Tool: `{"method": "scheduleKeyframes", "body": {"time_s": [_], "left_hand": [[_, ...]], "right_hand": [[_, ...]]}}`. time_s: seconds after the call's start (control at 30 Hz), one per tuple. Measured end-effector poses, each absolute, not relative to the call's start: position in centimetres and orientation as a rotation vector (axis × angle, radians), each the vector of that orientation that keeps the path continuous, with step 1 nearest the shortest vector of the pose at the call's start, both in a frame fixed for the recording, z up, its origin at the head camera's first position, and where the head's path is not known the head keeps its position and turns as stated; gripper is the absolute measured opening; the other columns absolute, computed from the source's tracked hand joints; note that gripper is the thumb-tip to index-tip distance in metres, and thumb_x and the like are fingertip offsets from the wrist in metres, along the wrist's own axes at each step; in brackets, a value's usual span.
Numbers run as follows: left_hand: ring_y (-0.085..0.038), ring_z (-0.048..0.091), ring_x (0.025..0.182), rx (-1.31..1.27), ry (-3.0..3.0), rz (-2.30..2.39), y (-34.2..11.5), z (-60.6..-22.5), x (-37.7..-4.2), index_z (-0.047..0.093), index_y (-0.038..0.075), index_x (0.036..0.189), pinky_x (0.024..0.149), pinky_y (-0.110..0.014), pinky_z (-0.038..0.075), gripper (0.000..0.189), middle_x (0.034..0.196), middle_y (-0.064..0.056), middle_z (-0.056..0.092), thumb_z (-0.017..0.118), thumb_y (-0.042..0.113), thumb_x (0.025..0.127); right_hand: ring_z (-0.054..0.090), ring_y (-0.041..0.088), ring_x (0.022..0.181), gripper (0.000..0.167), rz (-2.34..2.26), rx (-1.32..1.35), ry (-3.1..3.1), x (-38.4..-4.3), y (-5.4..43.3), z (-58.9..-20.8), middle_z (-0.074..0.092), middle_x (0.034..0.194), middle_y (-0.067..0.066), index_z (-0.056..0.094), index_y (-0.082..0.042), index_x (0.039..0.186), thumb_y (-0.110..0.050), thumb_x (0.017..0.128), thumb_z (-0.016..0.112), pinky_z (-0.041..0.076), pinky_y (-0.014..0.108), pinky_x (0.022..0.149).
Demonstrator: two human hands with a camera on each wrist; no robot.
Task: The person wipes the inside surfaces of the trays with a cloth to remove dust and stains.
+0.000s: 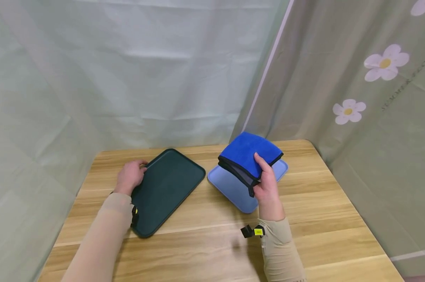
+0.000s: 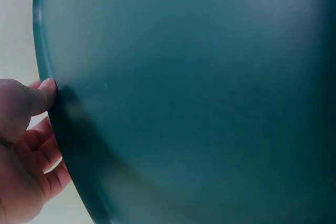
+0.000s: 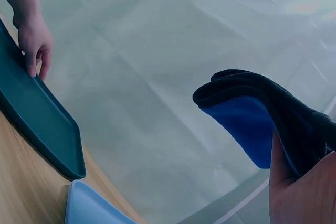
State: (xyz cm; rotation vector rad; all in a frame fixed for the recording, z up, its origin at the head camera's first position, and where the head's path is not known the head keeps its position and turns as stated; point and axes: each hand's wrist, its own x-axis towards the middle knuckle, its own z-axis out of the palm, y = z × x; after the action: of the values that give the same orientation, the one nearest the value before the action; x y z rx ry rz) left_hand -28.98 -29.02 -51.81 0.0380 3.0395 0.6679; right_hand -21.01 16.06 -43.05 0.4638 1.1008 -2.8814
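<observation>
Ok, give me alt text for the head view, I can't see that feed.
Right hand holding up a folded blue cloth with black edging, which partly hides a light-blue tray; left hand gripping the rim of a dark green tray. Below is a wooden table, with pale curtains behind.

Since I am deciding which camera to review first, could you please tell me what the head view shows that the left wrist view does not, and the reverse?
Only the head view shows the right hand gripping the folded blue cloth, the light blue tray and the pale printed flowers.

Only the left wrist view gives a close look at the thumb on the rim, with other fingers just outside it.

Both share the left hand and the dark green tray.
</observation>
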Motion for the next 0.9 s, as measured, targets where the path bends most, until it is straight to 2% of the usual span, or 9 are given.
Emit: {"method": "scheduleKeyframes", "body": {"time_s": [0.13,0.27,0.4,0.5,0.73,0.9], "left_hand": [[-0.052,0.063,0.115,0.056,3.035,0.66,-29.2,-51.6,-28.9,0.061,0.002,0.145,0.085,-0.063,0.053,0.037,0.14,-0.033,0.061,0.052,0.013,0.111],[-0.054,0.061,0.118,0.157,3.012,0.647,-29.7,-51.4,-28.8,0.056,-0.003,0.148,0.093,-0.066,0.051,0.038,0.139,-0.035,0.061,0.049,0.008,0.112],[-0.058,0.057,0.125,0.262,2.978,0.614,-30.3,-51.3,-28.8,0.051,-0.012,0.147,0.103,-0.07,0.045,0.039,0.138,-0.039,0.058,0.045,0.005,0.112],[-0.06,0.054,0.127,0.304,2.956,0.622,-31.0,-51.3,-28.8,0.048,-0.017,0.145,0.107,-0.07,0.042,0.039,0.138,-0.042,0.056,0.041,0.004,0.113],[-0.056,0.057,0.119,0.274,2.823,0.836,-32.7,-50.9,-28.3,0.046,-0.019,0.14,0.102,-0.07,0.044,0.038,0.129,-0.04,0.058,0.035,0.006,0.115],[-0.043,0.06,0.1,0.205,2.7,1.007,-34.1,-50.3,-27.2,0.052,-0.013,0.128,0.089,-0.058,0.049,0.035,0.11,-0.03,0.06,0.035,0.016,0.118]], "right_hand": [[0.074,0.02,0.106,0.056,-2.881,0.449,1.111,-21.1,15.9,-43.0,0.069,0.129,0.007,0.038,-0.01,0.154,-0.022,0.107,0.066,0.058,0.031,0.097],[0.073,0.02,0.108,0.058,-2.877,0.435,1.104,-21.1,15.8,-42.8,0.067,0.132,0.008,0.035,-0.011,0.156,-0.022,0.108,0.065,0.058,0.031,0.098],[0.074,0.019,0.106,0.052,-2.885,0.431,1.078,-21.1,15.6,-42.8,0.071,0.125,0.006,0.037,-0.011,0.155,-0.021,0.11,0.061,0.058,0.031,0.096],[0.074,0.018,0.103,0.048,-2.906,0.433,1.048,-21.3,15.5,-42.7,0.073,0.12,0.005,0.038,-0.009,0.153,-0.02,0.111,0.059,0.059,0.03,0.095],[0.071,0.017,0.113,0.056,-2.942,0.415,1.032,-21.6,15.4,-42.6,0.063,0.135,0.005,0.031,-0.01,0.16,-0.016,0.111,0.057,0.056,0.029,0.1],[0.07,0.018,0.113,0.049,-2.945,0.392,1.036,-21.8,15.6,-42.6,0.065,0.132,0.005,0.035,-0.009,0.156,-0.012,0.112,0.055,0.057,0.031,0.1]]}}
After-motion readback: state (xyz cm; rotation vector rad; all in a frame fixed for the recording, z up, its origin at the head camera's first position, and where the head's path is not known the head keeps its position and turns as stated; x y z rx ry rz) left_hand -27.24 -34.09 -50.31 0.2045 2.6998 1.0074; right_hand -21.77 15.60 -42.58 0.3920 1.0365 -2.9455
